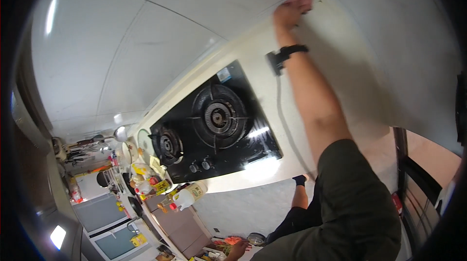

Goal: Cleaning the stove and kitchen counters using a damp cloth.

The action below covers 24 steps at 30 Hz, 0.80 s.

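Observation:
My right hand [288,15] is shut on a pink cloth [303,3], pressed to the pale countertop [262,53] where it meets the panelled wall, close to the corner. A black strap with a small device [279,60] is around that wrist. Left of the forearm lies a black glass two-burner gas hob [233,159] with round pan supports and two knobs. My left hand [239,249] is low at the bottom edge, its fingers apart and nothing visibly held. Blur softens the right hand.
Bottles [188,197], a ladle [120,134] and packets crowd the counter left of the hob. A thin grey cord [286,119] runs beside my right forearm. Kitchen cabinets [182,228] stand at lower left. Below, a round pan-like vessel [256,238] lies near vegetables [233,240].

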Tool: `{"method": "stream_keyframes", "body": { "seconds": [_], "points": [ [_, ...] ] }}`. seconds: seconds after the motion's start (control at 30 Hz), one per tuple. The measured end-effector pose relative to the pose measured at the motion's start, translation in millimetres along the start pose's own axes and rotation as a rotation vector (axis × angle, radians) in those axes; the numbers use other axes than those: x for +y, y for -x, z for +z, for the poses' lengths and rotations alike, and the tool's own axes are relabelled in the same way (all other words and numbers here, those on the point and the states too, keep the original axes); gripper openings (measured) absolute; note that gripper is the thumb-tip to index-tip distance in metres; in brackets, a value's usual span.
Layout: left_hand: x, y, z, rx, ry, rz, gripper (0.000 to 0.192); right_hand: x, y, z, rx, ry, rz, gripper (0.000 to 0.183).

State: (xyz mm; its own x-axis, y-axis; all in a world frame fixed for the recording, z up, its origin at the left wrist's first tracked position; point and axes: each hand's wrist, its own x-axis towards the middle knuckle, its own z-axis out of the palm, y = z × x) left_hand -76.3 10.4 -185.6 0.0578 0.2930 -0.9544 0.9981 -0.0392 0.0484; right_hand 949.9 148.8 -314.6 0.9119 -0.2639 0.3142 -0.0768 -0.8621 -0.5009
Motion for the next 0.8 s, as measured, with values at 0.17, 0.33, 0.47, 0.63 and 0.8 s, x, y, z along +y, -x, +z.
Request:
{"method": "stream_keyframes", "body": {
  "seconds": [0.17,0.33,0.47,0.63,0.8],
  "points": [
    [6.0,-36.8,6.5,-0.073,-0.080,0.036,0.040,-69.8,140.9,0.0,-0.096,-0.889,0.143,0.065],
    [77.5,-59.4,1.3,-0.152,0.427,-0.058,0.033,-51.7,118.2,-61.2,-0.318,-0.833,0.041,0.078],
    [87.9,-65.8,13.8,-0.106,0.487,0.023,0.032,4.0,26.9,-23.9,-0.208,-0.462,0.031,0.080],
    [42.8,-68.2,54.1,-0.093,0.651,-0.066,0.034,80.4,-47.9,-23.3,-0.028,-0.505,-0.241,0.043],
    [23.8,-73.4,85.0,-0.168,0.640,-0.281,0.035,102.9,-45.1,-45.7,-0.029,-0.828,-0.217,0.036]
  ]
}}
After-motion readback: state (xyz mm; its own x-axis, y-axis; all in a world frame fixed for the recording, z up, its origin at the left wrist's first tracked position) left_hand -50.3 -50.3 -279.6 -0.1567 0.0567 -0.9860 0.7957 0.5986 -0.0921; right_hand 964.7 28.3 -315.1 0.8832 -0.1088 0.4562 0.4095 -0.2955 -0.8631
